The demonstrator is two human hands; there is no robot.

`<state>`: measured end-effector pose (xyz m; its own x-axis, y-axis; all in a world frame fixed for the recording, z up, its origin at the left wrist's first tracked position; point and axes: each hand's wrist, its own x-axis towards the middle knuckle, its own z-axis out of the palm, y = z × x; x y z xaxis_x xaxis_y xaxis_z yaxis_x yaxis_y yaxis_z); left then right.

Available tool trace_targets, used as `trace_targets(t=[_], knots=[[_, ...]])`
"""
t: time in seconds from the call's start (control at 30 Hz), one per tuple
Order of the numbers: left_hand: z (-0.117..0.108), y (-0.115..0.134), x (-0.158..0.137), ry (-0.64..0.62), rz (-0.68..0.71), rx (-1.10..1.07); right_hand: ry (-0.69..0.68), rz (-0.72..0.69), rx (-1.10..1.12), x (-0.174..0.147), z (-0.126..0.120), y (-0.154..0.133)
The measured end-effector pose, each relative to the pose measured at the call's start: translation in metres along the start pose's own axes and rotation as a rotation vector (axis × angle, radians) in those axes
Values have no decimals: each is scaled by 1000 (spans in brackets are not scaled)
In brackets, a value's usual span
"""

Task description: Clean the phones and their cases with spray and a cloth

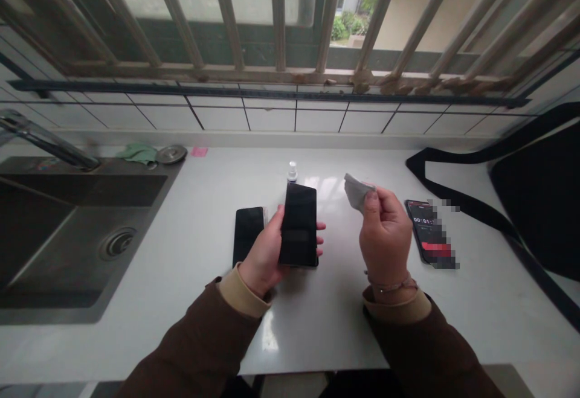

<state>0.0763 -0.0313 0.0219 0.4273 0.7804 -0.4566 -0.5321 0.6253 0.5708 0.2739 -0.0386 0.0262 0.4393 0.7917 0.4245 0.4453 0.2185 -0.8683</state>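
Note:
In the middle of the head view, a black smartphone [299,224] with a dark screen lies in my left hand [267,247], thumb along one edge and fingertips showing past the other. My right hand [385,226], raised to the right of it, pinches a folded grey-white cloth [357,191], apart from the phone. Another dark-screened phone [247,234] rests on the counter, partly covered by my left hand. Behind the held phone stands a small bottle with a white cap [292,171], its lower part hidden.
On the right, a phone with a running timer [428,232] lies near a black bag [539,186] and its strap. To the left is a sink [95,301] with a faucet [49,138], a green cloth [140,152] and a metal strainer lid [171,154]. A barred window is behind the white counter [326,325].

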Motion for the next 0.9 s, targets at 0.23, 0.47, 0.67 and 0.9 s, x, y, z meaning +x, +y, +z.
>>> trace_targets(t=[0.23,0.47,0.67,0.9], knots=[[-2,-19,1,-18,-115,87,-440,-329,-2,-15,21,9],[-2,-12,10,84,85,-55,-800,-456,154,-27,22,-3],[-5,1,8,197,73,-41,-1058,-193,341,-22,10,-12],[0,-2,2,66,13,-60,-191,152,224,-5,4,4]])
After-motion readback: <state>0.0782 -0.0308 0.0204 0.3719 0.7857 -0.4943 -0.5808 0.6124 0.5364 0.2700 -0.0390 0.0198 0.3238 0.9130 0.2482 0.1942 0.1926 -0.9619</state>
